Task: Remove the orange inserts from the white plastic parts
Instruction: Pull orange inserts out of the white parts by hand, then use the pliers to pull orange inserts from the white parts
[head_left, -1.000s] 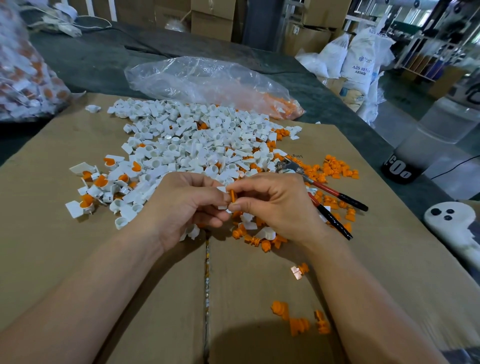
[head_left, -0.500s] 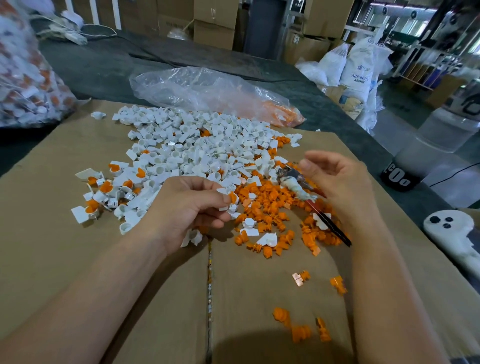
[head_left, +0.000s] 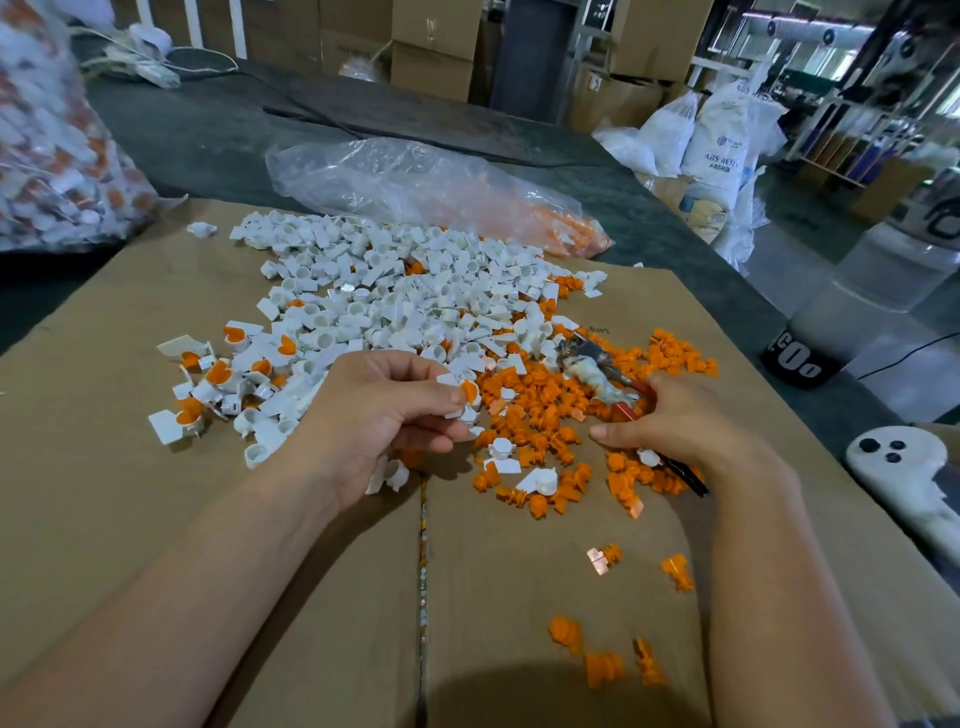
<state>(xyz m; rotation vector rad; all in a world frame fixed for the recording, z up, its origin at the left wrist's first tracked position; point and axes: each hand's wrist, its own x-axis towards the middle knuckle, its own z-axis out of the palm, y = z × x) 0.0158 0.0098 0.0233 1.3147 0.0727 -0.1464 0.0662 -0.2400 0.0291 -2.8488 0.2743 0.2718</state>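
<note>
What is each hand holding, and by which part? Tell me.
Left hand pinches a white part with its orange insert, by the white body. Right hand grips the pliers by the red handles.

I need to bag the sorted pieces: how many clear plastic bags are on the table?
2. One full bag at the far left edge; one flatter bag beyond the white pile. Others may lie outside the frame.

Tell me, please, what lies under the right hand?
Pliers lying on orange inserts: the taped head and black handle tip stick out past the right hand. The handles' middle and the finger grip are covered.
</note>
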